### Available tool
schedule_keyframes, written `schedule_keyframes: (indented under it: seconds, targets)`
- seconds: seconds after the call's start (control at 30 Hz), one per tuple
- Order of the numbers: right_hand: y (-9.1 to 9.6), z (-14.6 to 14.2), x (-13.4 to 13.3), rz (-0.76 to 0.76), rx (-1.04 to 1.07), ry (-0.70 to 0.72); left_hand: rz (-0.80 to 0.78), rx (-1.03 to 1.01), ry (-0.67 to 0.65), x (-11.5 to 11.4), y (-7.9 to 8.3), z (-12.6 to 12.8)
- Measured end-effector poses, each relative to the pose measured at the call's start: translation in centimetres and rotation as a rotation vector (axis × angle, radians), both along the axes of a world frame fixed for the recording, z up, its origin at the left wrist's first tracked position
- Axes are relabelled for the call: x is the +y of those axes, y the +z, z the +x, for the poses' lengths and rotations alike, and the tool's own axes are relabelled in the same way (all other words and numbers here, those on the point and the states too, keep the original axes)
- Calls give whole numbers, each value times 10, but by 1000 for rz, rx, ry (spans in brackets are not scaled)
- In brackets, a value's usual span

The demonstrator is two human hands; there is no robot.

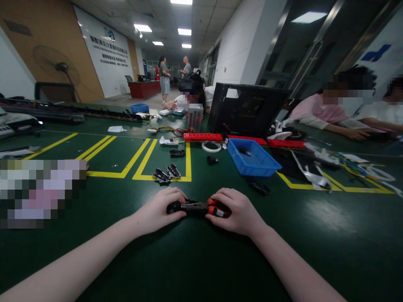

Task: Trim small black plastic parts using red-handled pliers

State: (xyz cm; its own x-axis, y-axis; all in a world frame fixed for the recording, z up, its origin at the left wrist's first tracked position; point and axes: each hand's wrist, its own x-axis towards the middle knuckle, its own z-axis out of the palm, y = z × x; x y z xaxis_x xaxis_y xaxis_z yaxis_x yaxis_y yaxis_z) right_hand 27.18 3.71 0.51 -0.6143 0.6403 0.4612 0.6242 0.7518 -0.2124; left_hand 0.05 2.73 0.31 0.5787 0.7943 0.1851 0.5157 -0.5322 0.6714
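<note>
Both my hands rest on the green table top (201,260) near its front. My right hand (237,212) is closed round the red-and-black handles of a pair of pliers (201,206) that point left. My left hand (160,207) is closed on a small black part (173,206) held at the pliers' jaws. Two small black parts (166,173) lie on a yellow line a little beyond my left hand. Another dark piece (260,186) lies beyond my right hand.
A blue bin (252,158) stands right of centre, a red power strip (203,136) and a black computer case (245,108) behind it. Other people sit at the far and right sides. Cables and white parts (327,165) lie at the right. A blurred patch (40,193) covers the left.
</note>
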Motion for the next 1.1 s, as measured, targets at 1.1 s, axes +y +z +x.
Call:
schedule_keyframes:
  seconds: [1.1]
  targets:
    - [-1, 0, 4, 58, 91, -123, 111, 56, 10, -5, -1, 1]
